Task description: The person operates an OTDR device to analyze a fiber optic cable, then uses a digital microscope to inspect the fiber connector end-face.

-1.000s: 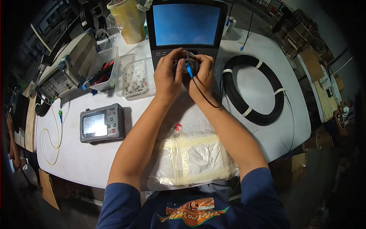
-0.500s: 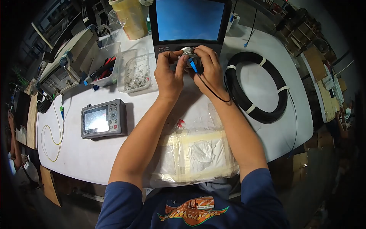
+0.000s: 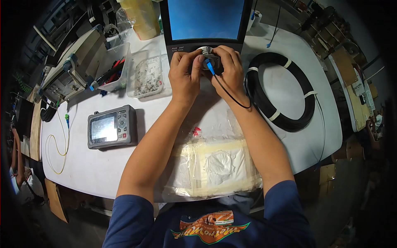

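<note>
Below the blue screen of a monitor unit, a round metal fitting sits at the unit's front. A blue fiber-optic connector points into it, and its black cable curves down over my right wrist. My left hand is closed at the fitting's left side, index finger on the metal ring and thumb beside the connector. From the right, my right hand has its fingers curled around the fitting. Its thumb is mostly hidden, as is the connector's tip.
A black cable coil with white ties lies right. Left are a grey handheld tester, a clear tub of small pieces, a tool bin and a yellow fiber cord. A taped plastic-wrapped pad lies between my forearms.
Both hands stay at the fitting, with only slight finger shifts. The view has tilted a little, so the monitor sits slightly higher. The connector remains in place.
</note>
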`<state>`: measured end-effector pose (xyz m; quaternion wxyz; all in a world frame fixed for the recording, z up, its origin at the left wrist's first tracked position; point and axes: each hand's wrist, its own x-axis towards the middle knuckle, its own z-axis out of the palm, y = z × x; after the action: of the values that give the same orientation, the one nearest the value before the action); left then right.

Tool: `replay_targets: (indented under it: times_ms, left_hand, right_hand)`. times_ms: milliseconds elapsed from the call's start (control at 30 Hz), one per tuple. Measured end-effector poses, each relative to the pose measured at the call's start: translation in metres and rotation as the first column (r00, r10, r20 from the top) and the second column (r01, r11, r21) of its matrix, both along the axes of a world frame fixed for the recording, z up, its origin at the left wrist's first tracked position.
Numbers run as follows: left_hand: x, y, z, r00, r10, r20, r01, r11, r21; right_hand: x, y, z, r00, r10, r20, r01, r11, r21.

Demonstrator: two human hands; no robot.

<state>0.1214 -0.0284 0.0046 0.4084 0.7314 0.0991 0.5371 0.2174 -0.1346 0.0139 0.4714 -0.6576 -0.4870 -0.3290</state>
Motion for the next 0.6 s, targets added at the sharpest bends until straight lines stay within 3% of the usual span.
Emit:
replay_targets:
  times_ms: [267, 333, 367, 433, 600]
  left_hand:
    - [-0.003, 0.004, 0.003, 0.998, 0.053, -0.044, -0.048, 0.995, 0.092]
    - [0.005, 0.006, 0.001, 0.989, 0.120, 0.090, -0.143, 0.934, 0.328]
    - [0.007, 0.007, 0.000, 0.989, 0.120, 0.092, -0.144, 0.933, 0.329]
    - [0.007, 0.004, 0.006, 0.999, 0.025, 0.048, -0.039, 0.949, 0.313]
    - [0.000, 0.000, 0.007, 0.999, 0.036, 0.013, -0.038, 0.970, 0.239]
  right_hand:
    - [-0.006, 0.000, -0.002, 0.995, 0.101, -0.018, -0.101, 0.995, -0.010]
    - [-0.014, 0.004, -0.007, 0.993, 0.023, -0.118, -0.017, 0.998, 0.056]
    - [-0.016, 0.007, -0.009, 0.993, 0.023, -0.116, -0.017, 0.998, 0.057]
    - [-0.017, 0.010, -0.013, 0.949, -0.014, -0.315, 0.034, 0.998, 0.060]
    - [-0.012, 0.008, -0.012, 0.986, -0.027, -0.164, 0.036, 0.998, 0.053]
